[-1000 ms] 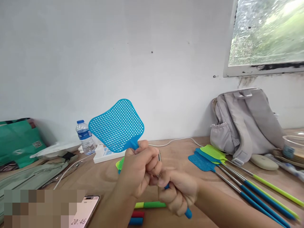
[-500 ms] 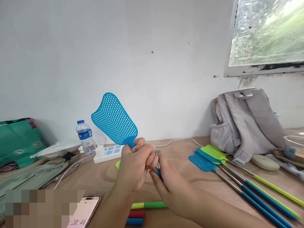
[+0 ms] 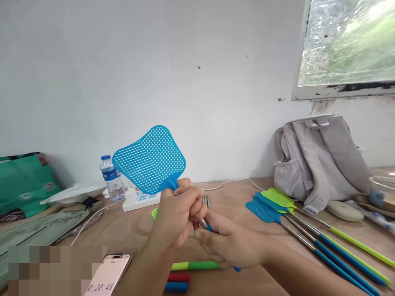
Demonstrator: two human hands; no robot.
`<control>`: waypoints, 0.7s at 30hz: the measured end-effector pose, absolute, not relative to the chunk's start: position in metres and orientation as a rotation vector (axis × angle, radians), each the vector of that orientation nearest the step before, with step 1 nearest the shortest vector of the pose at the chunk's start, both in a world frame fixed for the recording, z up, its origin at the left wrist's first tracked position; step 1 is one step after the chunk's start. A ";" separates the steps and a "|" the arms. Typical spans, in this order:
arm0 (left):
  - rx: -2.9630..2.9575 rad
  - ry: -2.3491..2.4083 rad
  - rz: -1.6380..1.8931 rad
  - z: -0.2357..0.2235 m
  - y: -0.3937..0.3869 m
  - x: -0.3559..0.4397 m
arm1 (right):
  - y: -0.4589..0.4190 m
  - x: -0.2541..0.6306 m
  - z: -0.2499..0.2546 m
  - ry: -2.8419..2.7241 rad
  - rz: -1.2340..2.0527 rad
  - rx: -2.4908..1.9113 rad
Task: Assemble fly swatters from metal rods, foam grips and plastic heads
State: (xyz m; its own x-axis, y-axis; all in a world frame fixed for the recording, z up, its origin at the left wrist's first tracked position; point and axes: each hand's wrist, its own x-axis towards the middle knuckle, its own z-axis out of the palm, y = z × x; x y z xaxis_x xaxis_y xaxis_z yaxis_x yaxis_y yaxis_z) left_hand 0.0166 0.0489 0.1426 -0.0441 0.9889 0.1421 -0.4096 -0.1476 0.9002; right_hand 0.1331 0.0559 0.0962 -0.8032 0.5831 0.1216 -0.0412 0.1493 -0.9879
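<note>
A blue fly swatter is held up over the table, its perforated head tilted to the left. My left hand is closed round the neck just below that head. Close beside it on the right, my right hand is closed on the swatter's blue handle, whose end pokes out below the palm. A short stretch of metal shaft shows between the two hands. Behind them, thin metal rods and a bit of a yellow-green swatter head are partly hidden.
Several assembled swatters lie at the right before a grey backpack. Yellow, green, red and blue grips lie in front. A phone, power strip, water bottle and green bag are at the left.
The swatter head has turned and now faces me more squarely. My right hand has rolled over and its grip has shifted, so the handle's blue end shows below it.
</note>
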 end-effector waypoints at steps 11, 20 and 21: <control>0.947 0.692 1.318 0.146 0.036 0.014 | 0.075 0.128 0.057 -1.210 2.898 0.621; 0.976 0.758 1.475 0.143 0.058 0.008 | 0.057 0.127 0.092 -1.937 1.642 -0.611; 0.972 0.764 1.500 0.142 0.060 0.008 | 0.057 0.125 0.089 -2.025 1.348 -0.722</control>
State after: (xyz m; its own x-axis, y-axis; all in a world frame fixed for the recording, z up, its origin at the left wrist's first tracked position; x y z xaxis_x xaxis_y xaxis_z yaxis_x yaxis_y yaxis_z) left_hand 0.0078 0.0602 0.1421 -0.0235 0.9868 0.1600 -0.4504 -0.1534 0.8796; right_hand 0.1246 0.0570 0.0892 -0.6757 0.7156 0.1774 0.1125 0.3378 -0.9345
